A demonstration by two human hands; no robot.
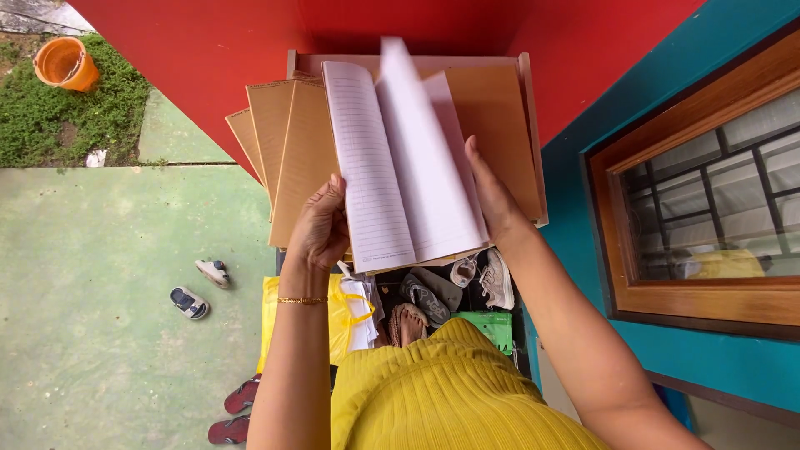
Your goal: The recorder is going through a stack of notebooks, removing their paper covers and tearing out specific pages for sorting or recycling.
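My left hand (318, 229) gripping the lower left edge of an open lined notebook (400, 167), fingers curled on it, my right hand (492, 196) flat along its right pages, fingers together, notebook atop fanned brown notebooks (283, 142) on wooden shelf (533, 125), shoes (467, 279) below

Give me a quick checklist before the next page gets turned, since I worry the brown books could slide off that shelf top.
1. Left hand steadies the open notebook at its left edge: ok.
2. Right hand supports the right-hand pages: ok.
3. Lined pages exposed and flat enough to read: ok, though one page stands upright mid-turn.
4. Brown books fanned on the wooden shelf top, some overhanging its left edge: not ok.
5. How firmly the notebook rests on the stack below: cannot tell.
6. Shoes lie directly beneath, where anything would fall: not ok.
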